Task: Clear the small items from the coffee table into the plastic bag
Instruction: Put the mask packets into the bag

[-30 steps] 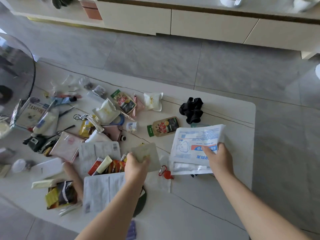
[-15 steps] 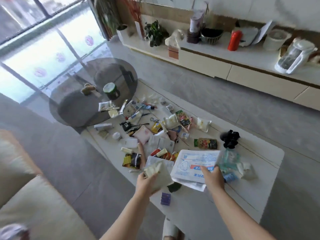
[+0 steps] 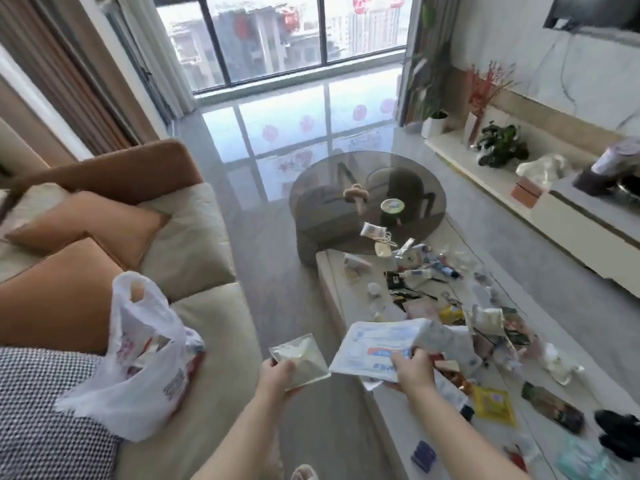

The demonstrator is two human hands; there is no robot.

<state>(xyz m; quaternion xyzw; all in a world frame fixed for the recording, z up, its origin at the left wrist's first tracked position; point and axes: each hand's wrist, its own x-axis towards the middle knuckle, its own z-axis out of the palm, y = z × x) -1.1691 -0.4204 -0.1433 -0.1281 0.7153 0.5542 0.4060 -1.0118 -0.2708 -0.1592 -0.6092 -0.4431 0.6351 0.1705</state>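
Observation:
My left hand (image 3: 277, 375) grips a small pale sachet (image 3: 300, 358) over the gap between sofa and table. My right hand (image 3: 414, 374) pinches a white packet with blue and red print (image 3: 374, 351), together with crumpled paper, above the near edge of the white coffee table (image 3: 391, 417). A white plastic bag (image 3: 138, 362) stands open on the sofa at lower left, with items inside. Several small items lie scattered along the table: a yellow sachet (image 3: 493, 405), a dark printed pouch (image 3: 552, 407), a black scrunchie (image 3: 620, 434).
A beige sofa (image 3: 207, 327) with orange cushions (image 3: 83, 223) fills the left. A round glass table (image 3: 367, 202) stands beyond the coffee table. A low TV cabinet (image 3: 581, 230) runs along the right wall. Grey floor lies between sofa and table.
My view has swung left towards the sofa and the bag. Both hands have lifted their packets off the table and carried them leftward.

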